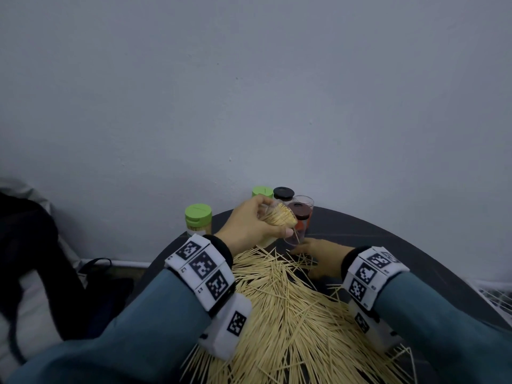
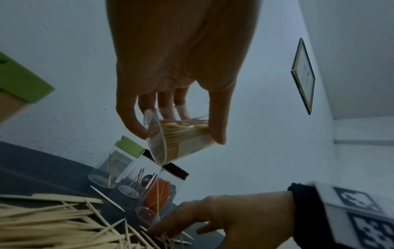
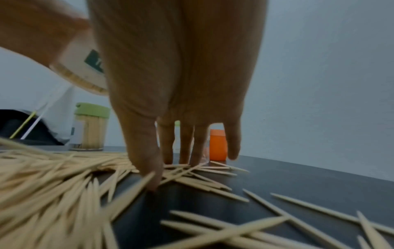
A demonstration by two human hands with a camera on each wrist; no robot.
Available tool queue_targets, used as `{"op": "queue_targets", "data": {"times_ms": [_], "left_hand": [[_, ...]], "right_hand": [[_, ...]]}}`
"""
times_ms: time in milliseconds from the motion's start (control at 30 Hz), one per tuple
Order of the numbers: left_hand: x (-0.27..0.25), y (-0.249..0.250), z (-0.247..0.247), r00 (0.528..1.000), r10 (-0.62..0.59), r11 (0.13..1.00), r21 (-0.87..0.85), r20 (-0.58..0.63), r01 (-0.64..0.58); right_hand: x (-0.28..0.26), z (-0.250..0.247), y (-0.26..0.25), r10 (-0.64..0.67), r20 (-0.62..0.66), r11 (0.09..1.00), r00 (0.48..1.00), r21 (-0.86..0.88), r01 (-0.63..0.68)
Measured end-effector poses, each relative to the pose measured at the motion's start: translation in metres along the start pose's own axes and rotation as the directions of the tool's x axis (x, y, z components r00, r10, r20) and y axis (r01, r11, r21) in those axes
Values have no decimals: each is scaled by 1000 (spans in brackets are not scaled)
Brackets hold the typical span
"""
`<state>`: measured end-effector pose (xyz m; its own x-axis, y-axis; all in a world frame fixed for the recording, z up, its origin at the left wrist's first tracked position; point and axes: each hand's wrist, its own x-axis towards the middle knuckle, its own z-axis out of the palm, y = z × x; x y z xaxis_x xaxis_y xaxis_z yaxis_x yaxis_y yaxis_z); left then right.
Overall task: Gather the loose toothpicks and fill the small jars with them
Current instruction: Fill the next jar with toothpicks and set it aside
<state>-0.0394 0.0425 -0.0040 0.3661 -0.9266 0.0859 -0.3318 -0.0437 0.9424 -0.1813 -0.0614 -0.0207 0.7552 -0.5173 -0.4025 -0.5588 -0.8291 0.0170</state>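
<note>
Left hand (image 1: 250, 225) grips one packed jar (image 1: 277, 217); right hand (image 1: 318, 256) spreads flat on toothpicks (image 1: 291, 314).

Dim, bluish, even light — wide-angle bending at edges; right wrist view blurred up close, shadows faint.

Loose toothpicks (image 1: 288, 309) lie heaped on the table (image 1: 388, 245), near side; capped jars (image 1: 282, 194) stand behind them by the wall (image 1: 249, 92); another capped jar (image 1: 198, 218) stands at the left edge.
</note>
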Motion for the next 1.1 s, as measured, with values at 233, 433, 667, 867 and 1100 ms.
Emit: {"op": "queue_targets", "data": {"times_ms": [233, 433, 667, 867, 1100], "left_hand": [[-3, 1, 9, 1000, 23, 999, 44, 18, -23], [-11, 5, 16, 999, 19, 998, 54, 47, -22], [-18, 8, 19, 998, 6, 998, 65, 59, -9], [-23, 10, 23, 997, 1, 996, 84, 73, -8], [-26, 16, 27, 996, 3, 997, 82, 89, -10]], "right_hand": [[-17, 6, 2, 81, -106, 995, 991, -49, -87], [-33, 10, -5, 112, -69, 994, 991, -8, -113], [-42, 22, -13, 106, -50, 986, 993, 132, -98], [-44, 24, -28, 167, -24, 985, 986, 49, -166], [-51, 22, -30, 195, -15, 971, 981, 148, -190]]}}
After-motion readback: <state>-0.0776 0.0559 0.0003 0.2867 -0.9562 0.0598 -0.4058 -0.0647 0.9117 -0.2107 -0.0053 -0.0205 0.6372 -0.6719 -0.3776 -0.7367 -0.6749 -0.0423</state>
